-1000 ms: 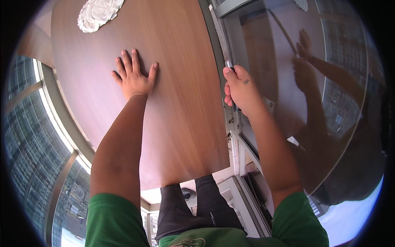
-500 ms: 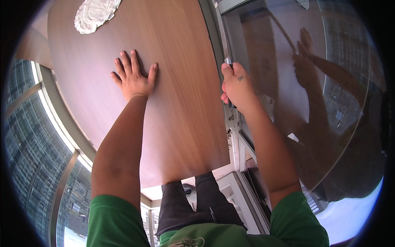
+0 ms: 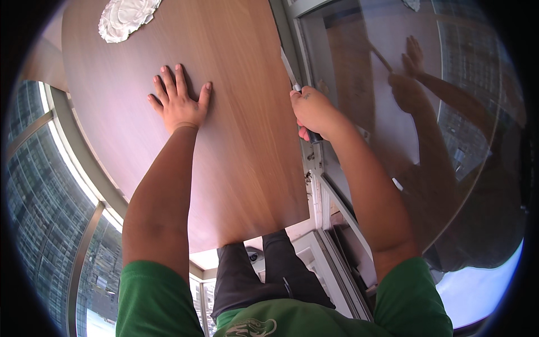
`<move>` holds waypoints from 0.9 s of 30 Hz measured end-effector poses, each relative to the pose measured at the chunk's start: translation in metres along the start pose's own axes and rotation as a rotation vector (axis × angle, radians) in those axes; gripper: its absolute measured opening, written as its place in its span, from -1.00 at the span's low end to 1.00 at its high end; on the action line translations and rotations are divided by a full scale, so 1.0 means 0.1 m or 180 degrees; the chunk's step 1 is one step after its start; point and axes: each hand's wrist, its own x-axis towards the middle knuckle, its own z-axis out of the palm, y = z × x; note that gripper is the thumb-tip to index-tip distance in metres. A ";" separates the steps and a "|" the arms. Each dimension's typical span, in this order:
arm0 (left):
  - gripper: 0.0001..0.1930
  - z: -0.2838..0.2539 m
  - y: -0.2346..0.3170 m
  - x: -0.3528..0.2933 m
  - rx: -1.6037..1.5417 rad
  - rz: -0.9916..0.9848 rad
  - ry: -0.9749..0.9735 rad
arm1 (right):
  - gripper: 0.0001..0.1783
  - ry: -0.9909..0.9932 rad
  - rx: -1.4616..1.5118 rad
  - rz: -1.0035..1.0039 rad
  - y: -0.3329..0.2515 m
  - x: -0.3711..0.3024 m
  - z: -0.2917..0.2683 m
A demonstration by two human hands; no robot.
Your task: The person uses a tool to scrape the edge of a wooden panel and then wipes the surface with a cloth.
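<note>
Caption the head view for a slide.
Left hand spread on a brown tabletop, right hand at its edge gripping a dark-handled blade.

White disc (image 3: 128, 19) cropped at top; tool handle (image 3: 315, 137) half-hidden.

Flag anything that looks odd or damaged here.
The knife in the right hand is held at the right edge of the wooden tabletop, an unusual spot for one. The silvery round mat, far left, looks wrinkled, perhaps by design.
</note>
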 end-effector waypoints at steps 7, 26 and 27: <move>-0.09 0.01 -0.01 0.01 0.0003 0.0009 0.0032 | -0.47 0.0205 -0.0465 0.0136 -0.12 0.11 0.13; -0.08 -0.02 -0.03 0.00 -0.0051 -0.0003 -0.0031 | -0.50 0.0143 -0.0512 0.0080 0.05 -0.17 0.08; -0.07 -0.01 -0.05 -0.01 -0.0058 0.0001 -0.0022 | -0.51 0.0141 -0.0526 0.0042 0.07 -0.10 0.11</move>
